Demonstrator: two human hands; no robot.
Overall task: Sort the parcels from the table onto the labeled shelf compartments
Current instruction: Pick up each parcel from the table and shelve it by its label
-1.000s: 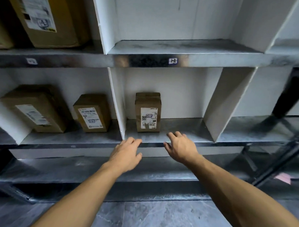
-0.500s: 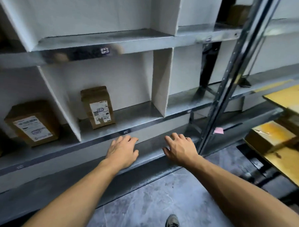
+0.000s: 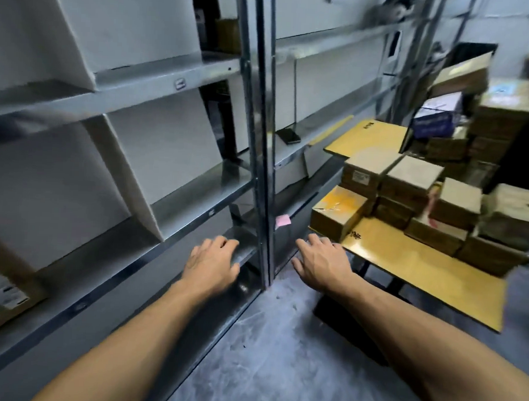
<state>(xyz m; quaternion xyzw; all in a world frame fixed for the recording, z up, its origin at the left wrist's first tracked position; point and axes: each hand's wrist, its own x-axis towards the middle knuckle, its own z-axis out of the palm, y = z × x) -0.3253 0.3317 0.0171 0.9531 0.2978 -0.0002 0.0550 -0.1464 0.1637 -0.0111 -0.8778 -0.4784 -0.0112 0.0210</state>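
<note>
Head view. Both forearms reach forward from 6 o'clock over the grey floor [image 3: 265, 352]. The left hand [image 3: 212, 264], palm down with fingers loosely extended, holds nothing and hovers at the front edge of a low level of the shelf unit [image 3: 197, 194]; contact cannot be determined. The right hand [image 3: 322, 263], likewise slack and empty, lies at 3 o'clock of the left, its fingertips by the near corner of the table [image 3: 421, 267]. One labelled parcel [image 3: 1, 295] sits in a shelf compartment at 8 o'clock. Between the hands and beyond rises the metal upright [image 3: 263, 139], with a pink note [image 3: 283, 221] on it. The remaining parcels [image 3: 409, 188] are stacked on the yellow tabletop at 3 o'clock, the nearest box [image 3: 338, 209] yellow-stained on top. Farther, at 1 o'clock, a dark phone [image 3: 288, 136] rests on a shelf.
</note>
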